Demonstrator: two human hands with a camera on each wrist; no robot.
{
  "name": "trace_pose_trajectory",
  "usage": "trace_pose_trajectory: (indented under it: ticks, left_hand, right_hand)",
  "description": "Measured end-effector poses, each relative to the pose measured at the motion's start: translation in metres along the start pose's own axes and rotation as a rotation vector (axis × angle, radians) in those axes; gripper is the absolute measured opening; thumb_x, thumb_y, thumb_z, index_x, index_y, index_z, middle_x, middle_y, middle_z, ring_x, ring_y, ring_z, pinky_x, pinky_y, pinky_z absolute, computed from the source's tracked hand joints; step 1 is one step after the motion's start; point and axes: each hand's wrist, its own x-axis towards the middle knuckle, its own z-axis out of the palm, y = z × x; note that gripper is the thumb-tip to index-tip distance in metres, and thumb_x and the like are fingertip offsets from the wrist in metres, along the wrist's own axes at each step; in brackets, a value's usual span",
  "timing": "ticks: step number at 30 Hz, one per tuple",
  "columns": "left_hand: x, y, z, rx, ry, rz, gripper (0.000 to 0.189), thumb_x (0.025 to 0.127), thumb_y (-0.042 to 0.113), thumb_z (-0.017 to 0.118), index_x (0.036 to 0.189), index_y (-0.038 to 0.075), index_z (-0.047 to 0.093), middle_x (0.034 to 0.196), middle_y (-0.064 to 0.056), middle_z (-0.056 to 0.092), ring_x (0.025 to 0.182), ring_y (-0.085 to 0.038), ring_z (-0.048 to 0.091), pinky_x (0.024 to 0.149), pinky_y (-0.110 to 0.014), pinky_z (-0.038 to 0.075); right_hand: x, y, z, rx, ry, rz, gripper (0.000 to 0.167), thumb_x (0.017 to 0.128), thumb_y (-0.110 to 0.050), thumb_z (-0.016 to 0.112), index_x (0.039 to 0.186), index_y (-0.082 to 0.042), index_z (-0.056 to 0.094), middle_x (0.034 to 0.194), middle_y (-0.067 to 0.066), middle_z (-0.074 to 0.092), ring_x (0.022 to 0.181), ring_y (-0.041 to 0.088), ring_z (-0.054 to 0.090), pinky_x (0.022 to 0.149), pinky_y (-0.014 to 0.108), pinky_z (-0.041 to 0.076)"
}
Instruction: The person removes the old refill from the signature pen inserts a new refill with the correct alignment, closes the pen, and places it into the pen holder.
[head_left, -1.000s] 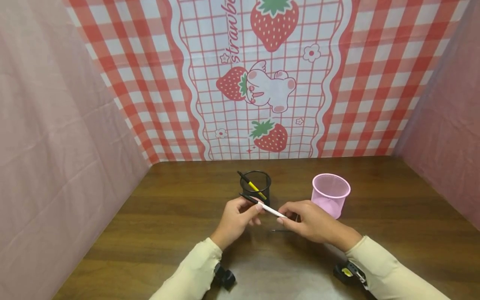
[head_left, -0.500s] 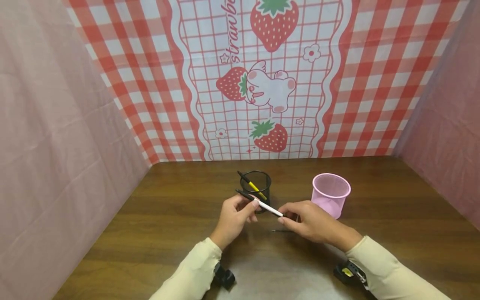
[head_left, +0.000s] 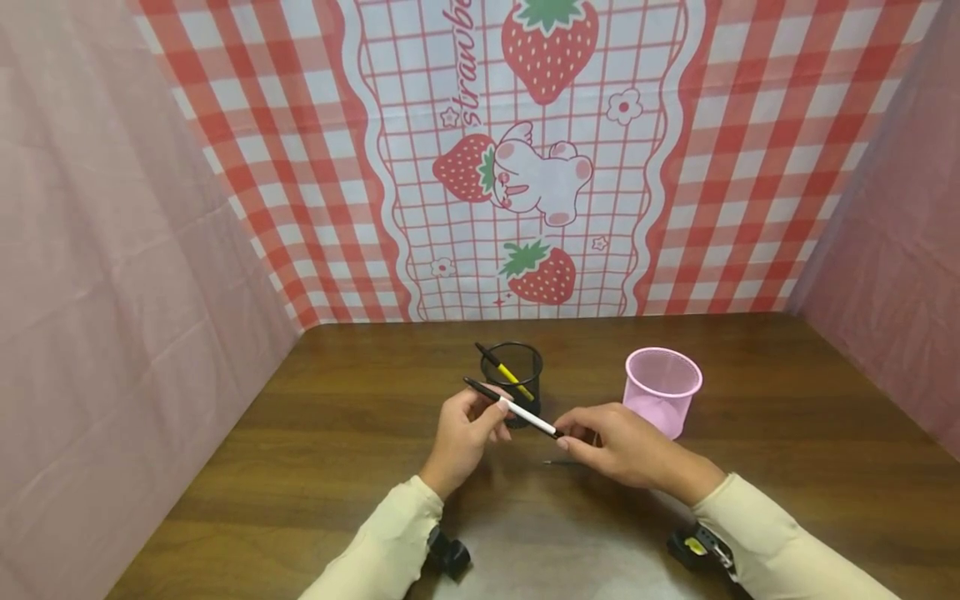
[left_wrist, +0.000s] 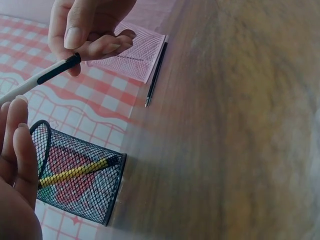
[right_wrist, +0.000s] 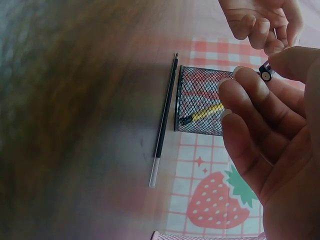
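A white pen (head_left: 528, 415) with black ends slants across the middle of the head view, above the table. My left hand (head_left: 459, 435) pinches it between thumb and fingers near its longer black end. At the other, short black end (left_wrist: 70, 61), the thumb and index fingertip of my right hand (head_left: 622, 446) pinch the pen. Below the right hand, a thin black pen refill (right_wrist: 166, 110) with a clear tail lies on the table, partly hidden by that hand in the head view. Just behind the left hand stands a black mesh pen cup (left_wrist: 107, 200) holding a yellow pen (head_left: 517, 381) with a black end.
A pink mesh pen cup (head_left: 658, 415) stands behind the right hand. The brown wooden table (head_left: 360, 367) reaches back to a red-and-white checked cloth with strawberries (head_left: 750, 167). Pink cloth (head_left: 150, 250) hangs at both sides.
The left hand and the white pen have shifted a little to the left, so the pen's short black end now shows at the right fingertips. The right hand has barely moved.
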Motion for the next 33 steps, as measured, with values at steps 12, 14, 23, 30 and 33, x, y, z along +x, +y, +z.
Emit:
trace_pose_trajectory:
  ticks: [12,14,23,30,33]
  left_hand:
    - [0.0021,0.0003,-0.0019,0.019,0.026,0.010,0.015,0.094,0.002,0.061,0.100,-0.011,0.066,0.071,-0.026,0.061,0.053,-0.027,0.062,0.049,-0.032,0.048]
    - [0.0028,0.0004,-0.0018,0.024,0.024,0.010,0.015,0.094,0.002,0.061,0.100,-0.011,0.066,0.068,-0.024,0.061,0.053,-0.030,0.062,0.049,-0.031,0.049]
    - [0.0051,0.0027,-0.0017,0.017,0.003,0.005,0.013,0.093,0.000,0.060,0.099,-0.011,0.065,0.077,-0.032,0.060,0.056,-0.016,0.062,0.051,-0.030,0.050]
    - [0.0066,0.0061,-0.0026,0.018,0.003,0.005,0.014,0.094,-0.001,0.059,0.101,-0.012,0.064,0.081,-0.033,0.060,0.057,-0.014,0.062,0.052,-0.030,0.051]
    - [0.0096,0.0073,-0.0025,0.007,0.008,0.018,0.013,0.093,-0.001,0.058,0.099,-0.010,0.065,0.077,-0.026,0.062,0.056,-0.015,0.062,0.052,-0.029,0.051]
  right_hand:
    - [0.0016,0.0037,0.0002,-0.038,0.003,-0.010,0.012,0.094,-0.017,0.071,0.105,-0.015,0.073,0.078,-0.019,0.061,0.065,-0.003,0.054,0.057,0.022,0.048]
    - [0.0012,0.0039,-0.0002,-0.040,0.003,-0.015,0.012,0.093,-0.016,0.071,0.105,-0.014,0.073,0.077,-0.019,0.060,0.065,-0.003,0.054,0.057,0.021,0.048]
    - [-0.0027,0.0038,-0.0004,-0.019,-0.025,0.018,0.015,0.094,-0.015,0.070,0.108,-0.013,0.073,0.076,-0.020,0.060,0.063,-0.002,0.054,0.056,0.022,0.048]
    - [-0.0021,0.0049,0.0004,-0.027,-0.029,-0.001,0.015,0.095,-0.017,0.069,0.109,-0.013,0.072,0.077,-0.020,0.060,0.064,-0.003,0.054,0.057,0.021,0.048]
    - [-0.0018,0.0037,0.0006,-0.024,-0.026,-0.007,0.014,0.095,-0.018,0.069,0.108,-0.011,0.072,0.078,-0.019,0.062,0.066,-0.003,0.056,0.059,0.022,0.049]
